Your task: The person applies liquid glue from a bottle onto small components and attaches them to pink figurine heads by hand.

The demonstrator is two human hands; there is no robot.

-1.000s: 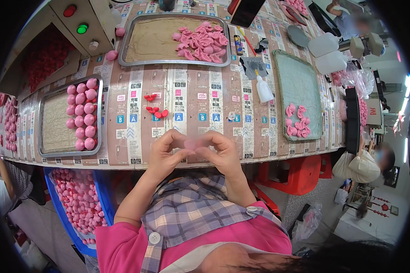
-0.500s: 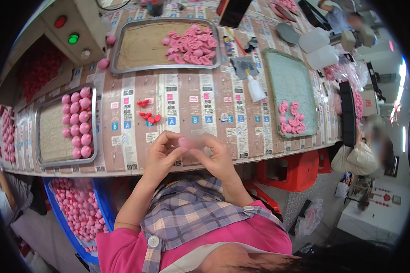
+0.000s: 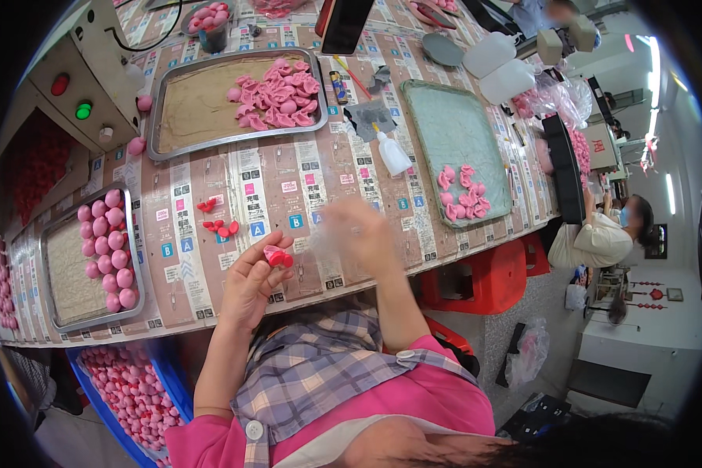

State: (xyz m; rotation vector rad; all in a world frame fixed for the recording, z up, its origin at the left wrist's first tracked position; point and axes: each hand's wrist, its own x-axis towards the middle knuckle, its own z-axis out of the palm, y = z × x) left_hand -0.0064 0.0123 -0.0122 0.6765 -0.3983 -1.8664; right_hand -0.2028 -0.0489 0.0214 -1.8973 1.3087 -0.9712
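Note:
Between the thumb and fingers of my left hand point(image 3: 251, 277) is a small pink piece with a glossy red part point(image 3: 277, 256). My right hand point(image 3: 363, 238) is raised over the table to the right of it, and motion smears its fingers, so I cannot see whether they hold anything. Several loose red pieces point(image 3: 222, 228) lie on the table just beyond my left hand. To the left, a metal tray point(image 3: 62, 273) carries rows of round pink balls point(image 3: 111, 248).
A larger metal tray point(image 3: 199, 101) holds curled pink pieces point(image 3: 281, 97). Right of a white squeeze bottle point(image 3: 394, 156) is a green tray point(image 3: 452, 117) with more pink pieces. A blue bin point(image 3: 171, 374) of pink balls and a red stool point(image 3: 483, 281) stand below the table edge. Another person point(image 3: 600, 234) is at far right.
My hands were together around a pink piece; now they are apart. The left keeps a pink piece with red showing, and the right has moved away. The whole view has shifted.

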